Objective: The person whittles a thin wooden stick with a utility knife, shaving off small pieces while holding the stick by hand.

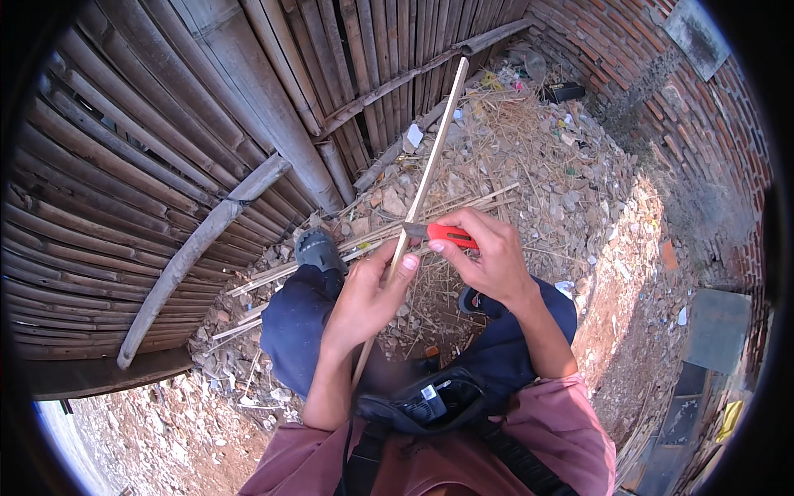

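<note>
A long, pale bamboo strip [437, 153] runs from near my body up toward the far wall, slanting to the right. My left hand [372, 285] grips it around its middle, the thumb lying along the strip. In my right hand [492, 248] is a red utility knife [452, 236]. Its blade [416, 231] meets the strip just beyond my left fingers. Whether the blade has cut into the strip, I cannot tell. Several more bamboo strips [488, 197] lie on the rubble beyond my hands and between my legs and the bamboo wall.
A bamboo slat wall [141, 149] with a curved wooden pole [198, 248] rises at left. A brick wall [703, 140] curves along the right. Stones and dry straw cover the ground [538, 182]. Grey panels [718, 331] lean at far right. An open black pouch [430, 401] sits at my waist.
</note>
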`<state>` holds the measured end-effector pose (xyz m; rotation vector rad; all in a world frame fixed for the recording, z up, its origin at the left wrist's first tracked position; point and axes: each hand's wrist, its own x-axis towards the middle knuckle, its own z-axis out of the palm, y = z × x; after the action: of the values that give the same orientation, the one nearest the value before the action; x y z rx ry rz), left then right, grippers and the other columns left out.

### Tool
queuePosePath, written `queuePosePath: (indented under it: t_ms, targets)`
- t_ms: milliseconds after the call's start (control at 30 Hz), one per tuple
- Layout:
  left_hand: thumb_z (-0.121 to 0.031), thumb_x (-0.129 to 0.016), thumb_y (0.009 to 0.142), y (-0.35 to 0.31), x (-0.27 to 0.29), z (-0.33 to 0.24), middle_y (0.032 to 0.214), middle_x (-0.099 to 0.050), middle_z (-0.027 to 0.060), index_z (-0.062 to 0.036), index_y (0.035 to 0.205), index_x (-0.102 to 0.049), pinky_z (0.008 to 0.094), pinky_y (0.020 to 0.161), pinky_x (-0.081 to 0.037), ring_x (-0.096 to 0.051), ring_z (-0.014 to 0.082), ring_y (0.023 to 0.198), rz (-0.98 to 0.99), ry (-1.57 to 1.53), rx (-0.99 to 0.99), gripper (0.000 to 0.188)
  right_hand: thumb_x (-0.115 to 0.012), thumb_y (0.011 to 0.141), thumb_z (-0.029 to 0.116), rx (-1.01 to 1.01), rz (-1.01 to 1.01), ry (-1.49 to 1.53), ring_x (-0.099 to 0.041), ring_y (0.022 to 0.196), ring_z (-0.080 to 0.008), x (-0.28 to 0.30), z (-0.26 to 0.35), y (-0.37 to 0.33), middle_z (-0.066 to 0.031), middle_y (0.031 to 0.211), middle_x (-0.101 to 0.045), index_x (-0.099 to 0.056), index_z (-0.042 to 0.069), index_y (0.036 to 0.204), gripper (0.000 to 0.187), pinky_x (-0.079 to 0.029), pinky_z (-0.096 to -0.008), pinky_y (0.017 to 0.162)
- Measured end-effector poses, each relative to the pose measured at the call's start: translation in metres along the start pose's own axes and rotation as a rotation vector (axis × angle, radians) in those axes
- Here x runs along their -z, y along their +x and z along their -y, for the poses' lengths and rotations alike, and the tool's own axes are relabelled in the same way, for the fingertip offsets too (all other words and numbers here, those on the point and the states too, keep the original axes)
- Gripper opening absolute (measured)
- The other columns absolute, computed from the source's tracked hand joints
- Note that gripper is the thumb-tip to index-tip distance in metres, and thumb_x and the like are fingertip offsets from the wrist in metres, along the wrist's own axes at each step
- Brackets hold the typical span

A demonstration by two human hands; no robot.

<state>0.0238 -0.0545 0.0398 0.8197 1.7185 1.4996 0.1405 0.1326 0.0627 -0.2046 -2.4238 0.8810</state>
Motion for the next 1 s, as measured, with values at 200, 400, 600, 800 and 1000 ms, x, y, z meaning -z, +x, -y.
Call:
queuePosePath:
  t_ms: [200, 400, 600, 800, 1000]
  targets:
    - [-0.031, -0.06, 0.112, -0.001, 0.003, -0.007, 0.075, -0.054, -0.0053, -0.0018, 0.132, -0.064, 0.0238, 0.059, -0.041, -0.049, 0.0038, 0.065, 0.08, -0.088, 0.053, 0.035, -0.08, 0.095, 0.028, 0.054, 0.052, -0.057, -0.072, 0.075, -0.0293, 0.002, -0.002, -0.002, -0.0095, 0.089, -0.07, -0.077, 0.007, 0.111, 0.027, -0.056, -0.0405, 0.065]
    - [-0.024, -0.067, 0.109, 0.0, 0.002, -0.006, 0.07, -0.052, -0.008, -0.0012, 0.13, -0.068, 0.0233, 0.055, -0.037, -0.046, 0.0019, 0.062, 0.037, -0.101, 0.06, 0.031, -0.081, 0.093, 0.027, 0.084, 0.073, -0.102, -0.072, 0.072, -0.0279, -0.005, -0.001, -0.006, -0.0074, 0.088, -0.069, -0.078, 0.008, 0.112, 0.026, -0.057, -0.0403, 0.063]
    - [-0.021, -0.073, 0.105, 0.004, -0.003, -0.001, 0.064, -0.058, -0.0062, -0.0034, 0.127, -0.075, 0.0236, 0.048, -0.038, -0.049, 0.0011, 0.054, -0.125, 0.112, -0.032, 0.028, -0.081, 0.092, 0.026, 0.091, 0.056, -0.139, -0.069, 0.066, -0.0266, -0.008, -0.003, -0.008, -0.0065, 0.087, -0.068, -0.078, 0.01, 0.116, 0.029, -0.055, -0.0393, 0.059]
    - [-0.016, -0.076, 0.102, 0.005, -0.011, 0.005, 0.068, -0.058, -0.0097, -0.0016, 0.122, -0.078, 0.0218, 0.05, -0.033, -0.045, -0.0013, 0.058, -0.222, 0.045, -0.024, 0.025, -0.082, 0.091, 0.028, 0.069, 0.021, -0.187, -0.068, 0.063, -0.025, -0.006, 0.007, -0.007, -0.0048, 0.085, -0.068, -0.08, 0.012, 0.117, 0.03, -0.055, -0.0382, 0.057]
    - [-0.014, -0.077, 0.102, 0.008, -0.016, 0.008, 0.078, -0.064, -0.0091, 0.0014, 0.121, -0.078, 0.0204, 0.054, -0.033, -0.044, -0.0021, 0.066, -0.274, 0.009, -0.064, 0.024, -0.085, 0.089, 0.023, 0.072, -0.008, -0.194, -0.062, 0.058, -0.0223, -0.007, 0.008, -0.006, -0.0052, 0.077, -0.063, -0.08, 0.01, 0.119, 0.033, -0.05, -0.0366, 0.054]
